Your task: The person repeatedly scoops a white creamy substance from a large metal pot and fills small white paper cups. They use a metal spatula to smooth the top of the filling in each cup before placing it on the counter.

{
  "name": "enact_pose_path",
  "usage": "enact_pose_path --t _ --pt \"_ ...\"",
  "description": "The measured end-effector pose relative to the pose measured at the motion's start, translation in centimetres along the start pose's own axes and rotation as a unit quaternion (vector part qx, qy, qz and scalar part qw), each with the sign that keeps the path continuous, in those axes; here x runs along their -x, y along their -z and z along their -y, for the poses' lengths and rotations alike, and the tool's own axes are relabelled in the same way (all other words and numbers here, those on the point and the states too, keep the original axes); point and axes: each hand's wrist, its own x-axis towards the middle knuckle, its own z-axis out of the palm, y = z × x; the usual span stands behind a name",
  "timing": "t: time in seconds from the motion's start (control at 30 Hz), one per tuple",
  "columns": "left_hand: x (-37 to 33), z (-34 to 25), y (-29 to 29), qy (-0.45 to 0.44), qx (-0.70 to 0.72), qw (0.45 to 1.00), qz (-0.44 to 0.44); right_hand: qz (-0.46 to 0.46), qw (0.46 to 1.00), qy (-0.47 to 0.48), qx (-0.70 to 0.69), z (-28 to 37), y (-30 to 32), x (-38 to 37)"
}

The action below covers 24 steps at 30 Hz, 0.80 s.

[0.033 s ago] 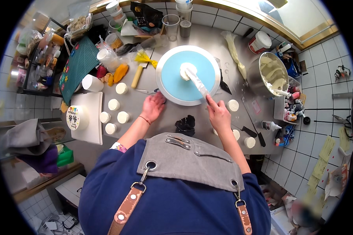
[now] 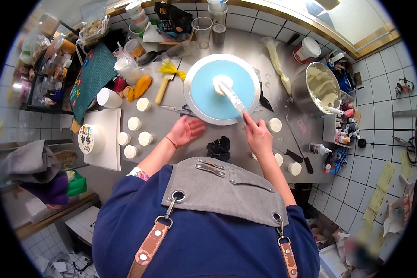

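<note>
A cake turntable [image 2: 200, 95] with a light blue top and pale rim stands in front of me. At its middle sits a small round white cake [image 2: 217, 88]. My right hand [image 2: 257, 137] grips an icing spatula by its dark handle, and the cream-smeared blade [image 2: 233, 99] reaches over the cake's top. The blade covers part of the cake. My left hand [image 2: 186, 131] is open, fingers stretched toward the right, just off the turntable's near left rim. Scissors [image 2: 183, 110] lie by that rim. Several small white cakes [image 2: 134, 123] stand to the left, others [image 2: 274, 124] to the right.
A metal mixing bowl [image 2: 303, 92] of cream stands at the right, beside a filled piping bag [image 2: 279, 67]. A decorated cake [image 2: 91, 139] rests on a white board [image 2: 111, 150] at left. Black cloth [image 2: 218, 149] lies near me; dark-handled spatulas [image 2: 295, 156] are at right.
My left hand has drawn slightly toward me, its fingers swinging from forward to rightward. More of the scissors shows. The right hand and spatula look almost unmoved.
</note>
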Motion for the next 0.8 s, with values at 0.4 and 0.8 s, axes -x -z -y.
enact_pose_path --t 0.4,0.8 --pt "-0.9 0.3 0.6 0.030 0.021 0.999 -0.002 -0.011 1.000 -0.006 -0.019 -0.6 -0.3 0.1" --pt "0.5 -0.1 -1.7 -0.053 0.143 0.988 -0.005 0.005 0.977 0.011 -0.215 0.5 0.9 0.3"
